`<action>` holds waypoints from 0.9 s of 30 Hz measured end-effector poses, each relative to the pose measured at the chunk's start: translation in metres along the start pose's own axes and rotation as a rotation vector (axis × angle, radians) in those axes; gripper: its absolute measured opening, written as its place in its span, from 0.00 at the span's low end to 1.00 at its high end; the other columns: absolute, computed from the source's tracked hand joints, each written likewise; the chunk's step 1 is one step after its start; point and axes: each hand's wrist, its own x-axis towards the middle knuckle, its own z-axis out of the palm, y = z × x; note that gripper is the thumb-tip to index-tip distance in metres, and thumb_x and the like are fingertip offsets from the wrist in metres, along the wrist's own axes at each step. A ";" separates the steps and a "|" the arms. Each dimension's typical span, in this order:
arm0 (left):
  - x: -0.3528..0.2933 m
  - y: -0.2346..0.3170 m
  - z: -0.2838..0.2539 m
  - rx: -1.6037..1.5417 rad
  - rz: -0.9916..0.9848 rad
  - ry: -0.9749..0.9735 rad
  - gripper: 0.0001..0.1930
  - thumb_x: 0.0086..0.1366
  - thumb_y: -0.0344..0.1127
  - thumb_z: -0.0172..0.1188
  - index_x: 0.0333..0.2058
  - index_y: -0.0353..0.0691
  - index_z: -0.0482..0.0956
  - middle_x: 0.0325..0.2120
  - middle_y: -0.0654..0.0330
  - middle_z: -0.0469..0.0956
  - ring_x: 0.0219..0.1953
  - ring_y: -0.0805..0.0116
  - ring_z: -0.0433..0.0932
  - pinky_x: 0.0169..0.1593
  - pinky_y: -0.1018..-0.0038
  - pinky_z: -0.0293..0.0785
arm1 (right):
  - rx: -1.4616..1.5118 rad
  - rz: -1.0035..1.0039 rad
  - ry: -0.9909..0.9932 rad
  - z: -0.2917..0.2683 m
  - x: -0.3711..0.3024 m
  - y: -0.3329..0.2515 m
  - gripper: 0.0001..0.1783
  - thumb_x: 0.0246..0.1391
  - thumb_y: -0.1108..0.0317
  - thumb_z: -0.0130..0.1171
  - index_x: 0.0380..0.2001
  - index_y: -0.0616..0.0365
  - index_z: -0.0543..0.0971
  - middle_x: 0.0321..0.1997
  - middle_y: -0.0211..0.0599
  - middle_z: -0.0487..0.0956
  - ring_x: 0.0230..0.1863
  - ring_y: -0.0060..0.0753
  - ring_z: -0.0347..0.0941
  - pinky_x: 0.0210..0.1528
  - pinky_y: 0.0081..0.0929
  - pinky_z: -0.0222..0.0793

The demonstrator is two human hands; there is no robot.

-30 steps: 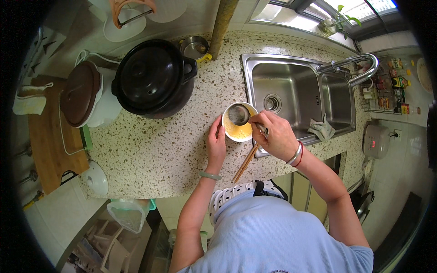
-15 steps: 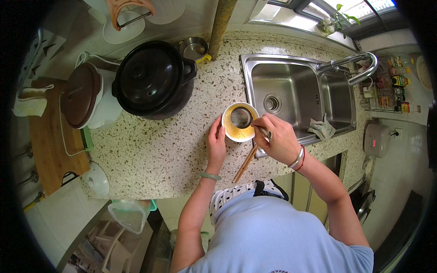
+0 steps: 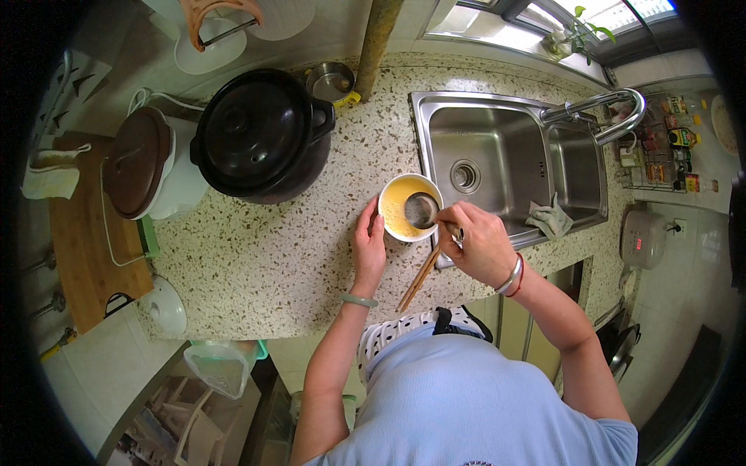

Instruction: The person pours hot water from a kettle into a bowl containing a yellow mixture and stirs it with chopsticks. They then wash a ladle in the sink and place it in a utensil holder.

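A white bowl (image 3: 383, 227) of frothy yellow liquid (image 3: 398, 196), like beaten egg, rests on the counter in front of the sink's left edge. My left hand (image 3: 369, 242) steadies it, fingers curved against its left side. Pinched in my right hand (image 3: 475, 239) is the handle of a small round metal strainer (image 3: 420, 209), whose head sits inside the bowl towards its right wall. A pair of wooden chopsticks (image 3: 418, 278) lies on the counter below the bowl, between my forearms.
At the left stand a black lidded pot (image 3: 260, 136) and a white cooker with a brown lid (image 3: 138, 163). A small metal pan (image 3: 332, 81) is behind the pot. On the right, the steel sink (image 3: 486, 144) has a tap (image 3: 622, 116) and a rag (image 3: 550, 219) on its edge.
The strainer head has shifted right and slightly towards me inside the bowl, uncovering more yellow liquid. My right hand has moved a little with it; my left hand stays against the bowl.
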 end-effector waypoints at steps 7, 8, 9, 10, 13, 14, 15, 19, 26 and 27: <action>0.000 0.001 0.000 0.009 0.014 -0.005 0.19 0.72 0.29 0.47 0.60 0.34 0.69 0.58 0.54 0.72 0.58 0.64 0.70 0.62 0.70 0.64 | 0.015 0.010 -0.005 0.003 0.003 -0.001 0.11 0.46 0.75 0.60 0.34 0.58 0.72 0.30 0.39 0.75 0.31 0.43 0.76 0.31 0.36 0.72; 0.000 0.002 0.000 0.014 0.014 -0.006 0.19 0.72 0.29 0.47 0.60 0.34 0.69 0.57 0.54 0.72 0.58 0.64 0.70 0.62 0.70 0.64 | 0.023 0.009 -0.002 0.003 0.004 -0.001 0.11 0.46 0.75 0.60 0.34 0.58 0.72 0.30 0.39 0.76 0.31 0.43 0.76 0.31 0.36 0.73; -0.001 0.002 0.000 0.014 0.017 -0.005 0.19 0.72 0.29 0.47 0.60 0.34 0.69 0.57 0.54 0.72 0.58 0.64 0.70 0.62 0.70 0.65 | 0.030 0.007 0.001 0.004 0.005 -0.001 0.11 0.46 0.74 0.61 0.34 0.58 0.72 0.30 0.39 0.76 0.31 0.44 0.76 0.31 0.36 0.73; -0.001 0.001 -0.001 0.015 0.020 -0.004 0.19 0.72 0.29 0.47 0.60 0.34 0.69 0.57 0.54 0.72 0.58 0.64 0.71 0.62 0.70 0.65 | 0.038 0.005 0.004 0.004 0.005 -0.001 0.10 0.47 0.74 0.61 0.34 0.58 0.72 0.30 0.40 0.76 0.31 0.44 0.76 0.31 0.36 0.73; -0.001 0.002 -0.001 0.030 0.015 0.002 0.19 0.72 0.29 0.47 0.60 0.34 0.69 0.57 0.54 0.72 0.58 0.64 0.71 0.61 0.70 0.65 | 0.060 -0.007 0.037 0.006 0.008 -0.001 0.10 0.48 0.76 0.61 0.35 0.59 0.74 0.29 0.39 0.76 0.27 0.43 0.74 0.29 0.34 0.72; -0.001 0.003 -0.001 0.037 0.011 0.004 0.19 0.72 0.29 0.47 0.60 0.34 0.69 0.57 0.54 0.72 0.58 0.64 0.71 0.61 0.70 0.66 | 0.064 -0.009 0.043 0.006 0.009 -0.001 0.10 0.48 0.76 0.61 0.35 0.59 0.74 0.29 0.39 0.76 0.26 0.43 0.74 0.29 0.34 0.72; -0.001 0.003 -0.001 0.040 0.014 0.005 0.19 0.72 0.29 0.48 0.60 0.34 0.69 0.57 0.54 0.72 0.58 0.65 0.71 0.61 0.70 0.66 | 0.068 -0.011 0.049 0.006 0.010 -0.002 0.10 0.48 0.77 0.61 0.35 0.59 0.74 0.29 0.39 0.76 0.26 0.43 0.74 0.29 0.34 0.72; 0.000 0.005 -0.002 0.048 0.004 -0.027 0.20 0.73 0.30 0.47 0.61 0.32 0.67 0.59 0.54 0.70 0.59 0.66 0.69 0.63 0.71 0.64 | 0.070 0.001 0.030 0.008 0.012 0.000 0.11 0.47 0.74 0.62 0.35 0.59 0.73 0.31 0.40 0.77 0.30 0.44 0.77 0.31 0.36 0.73; 0.000 0.004 -0.003 0.018 -0.005 -0.044 0.21 0.73 0.30 0.46 0.62 0.31 0.65 0.60 0.55 0.69 0.60 0.67 0.68 0.63 0.72 0.63 | 0.067 0.007 0.044 0.010 0.017 -0.001 0.10 0.48 0.73 0.61 0.35 0.59 0.73 0.31 0.42 0.78 0.31 0.45 0.77 0.32 0.37 0.74; 0.000 0.004 -0.003 0.017 -0.002 -0.046 0.21 0.73 0.30 0.46 0.62 0.31 0.65 0.60 0.55 0.69 0.60 0.67 0.68 0.63 0.72 0.63 | 0.065 0.009 0.044 0.011 0.017 -0.001 0.10 0.48 0.73 0.61 0.34 0.59 0.73 0.31 0.42 0.78 0.31 0.45 0.77 0.32 0.37 0.74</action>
